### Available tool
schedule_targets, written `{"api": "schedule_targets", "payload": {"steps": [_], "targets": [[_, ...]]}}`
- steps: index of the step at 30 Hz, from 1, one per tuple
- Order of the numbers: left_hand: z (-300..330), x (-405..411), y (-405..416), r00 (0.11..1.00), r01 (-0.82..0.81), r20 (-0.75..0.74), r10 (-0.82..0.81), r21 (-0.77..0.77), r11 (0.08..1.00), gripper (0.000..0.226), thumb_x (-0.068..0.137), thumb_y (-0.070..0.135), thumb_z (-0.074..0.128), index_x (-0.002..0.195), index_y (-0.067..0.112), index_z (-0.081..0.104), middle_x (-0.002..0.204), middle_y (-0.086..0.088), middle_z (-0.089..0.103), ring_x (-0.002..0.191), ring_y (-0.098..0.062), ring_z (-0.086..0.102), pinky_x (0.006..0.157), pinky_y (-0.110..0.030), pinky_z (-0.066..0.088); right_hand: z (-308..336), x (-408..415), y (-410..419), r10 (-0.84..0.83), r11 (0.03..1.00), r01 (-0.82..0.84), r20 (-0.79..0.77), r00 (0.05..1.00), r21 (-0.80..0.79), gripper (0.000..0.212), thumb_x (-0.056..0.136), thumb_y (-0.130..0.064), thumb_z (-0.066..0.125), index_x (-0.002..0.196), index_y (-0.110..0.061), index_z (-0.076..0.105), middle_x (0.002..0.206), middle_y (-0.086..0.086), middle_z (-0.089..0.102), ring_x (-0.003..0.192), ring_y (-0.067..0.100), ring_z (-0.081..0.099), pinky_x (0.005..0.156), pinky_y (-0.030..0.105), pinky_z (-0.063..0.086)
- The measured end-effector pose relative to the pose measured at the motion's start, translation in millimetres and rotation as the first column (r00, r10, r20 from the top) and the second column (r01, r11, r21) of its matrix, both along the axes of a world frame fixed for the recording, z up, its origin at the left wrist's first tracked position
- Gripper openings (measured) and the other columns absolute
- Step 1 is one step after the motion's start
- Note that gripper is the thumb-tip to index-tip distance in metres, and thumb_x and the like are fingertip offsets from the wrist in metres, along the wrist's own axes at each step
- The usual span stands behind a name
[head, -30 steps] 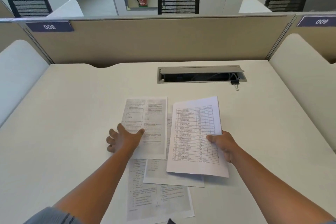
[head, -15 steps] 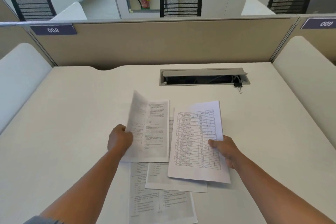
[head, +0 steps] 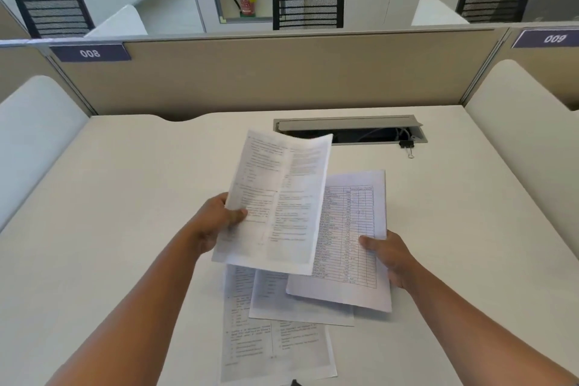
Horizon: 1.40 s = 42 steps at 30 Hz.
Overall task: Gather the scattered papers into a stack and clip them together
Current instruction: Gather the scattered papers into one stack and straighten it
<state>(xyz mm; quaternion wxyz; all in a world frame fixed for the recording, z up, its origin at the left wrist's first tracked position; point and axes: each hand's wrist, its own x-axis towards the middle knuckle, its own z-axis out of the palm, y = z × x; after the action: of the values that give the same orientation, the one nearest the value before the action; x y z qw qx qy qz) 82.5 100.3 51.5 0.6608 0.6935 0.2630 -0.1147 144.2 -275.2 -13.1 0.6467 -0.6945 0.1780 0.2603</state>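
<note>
Left of centre, the left hand (head: 216,222) pinches a two-column printed sheet (head: 275,200), raised off the desk (head: 109,229) and tilted. Lower centre, two more sheets (head: 275,348) lie overlapped (text blurred). Right of centre, the right hand (head: 391,257) grips the table-printed sheets (head: 354,238); a binder clip (head: 407,146) lies upper right, well apart.

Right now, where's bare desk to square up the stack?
Bare: the wide strip of white desk left of the left hand, up to the white side panel, and the strip right of the right hand, below the black binder clip. Crowded: centre, with printed sheets overlapping under both hands.
</note>
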Motion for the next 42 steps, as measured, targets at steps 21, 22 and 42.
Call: {"api": "schedule_targets", "payload": {"steps": [21,22,42], "targets": [[0,-14,-97,0.998,0.067,-0.001,-0.068,0.120,0.990,0.044,0.108,0.031,0.047,0.151,0.033,0.038,0.121,0.004,0.072,0.100,-0.023,0.075,0.085,-0.050,0.063,49,-20,23,0.072,0.981,-0.062,-0.050,0.996,0.185,0.070,0.096,-0.074,0.031,0.121,-0.024,0.072,0.112,0.005,0.079,0.103,0.027,0.075,0.087,0.045,0.061],[0,-15,-100,0.997,0.076,0.006,-0.077,0.098,0.992,0.045,0.109,0.029,0.046,0.152,0.034,0.036,0.123,0.004,0.071,0.101,-0.023,0.075,0.084,-0.048,0.063,49,-20,24,0.087,0.974,-0.076,-0.042,0.995,0.215,0.071,0.095,-0.075,0.029,0.123,-0.025,0.071,0.114,0.005,0.078,0.105,0.028,0.075,0.087,0.045,0.060],[-5,-14,-95,0.996,-0.014,-0.084,-0.006,-0.238,0.971,0.036,0.104,0.000,0.049,0.135,0.019,0.051,0.124,-0.011,0.072,0.112,-0.037,0.070,0.092,-0.061,0.057,48,-16,31,0.022,0.946,-0.039,0.057,0.998,0.323,0.030,0.097,-0.004,0.054,0.123,-0.012,0.067,0.113,0.020,0.075,0.092,0.037,0.075,0.076,0.049,0.061]]}}
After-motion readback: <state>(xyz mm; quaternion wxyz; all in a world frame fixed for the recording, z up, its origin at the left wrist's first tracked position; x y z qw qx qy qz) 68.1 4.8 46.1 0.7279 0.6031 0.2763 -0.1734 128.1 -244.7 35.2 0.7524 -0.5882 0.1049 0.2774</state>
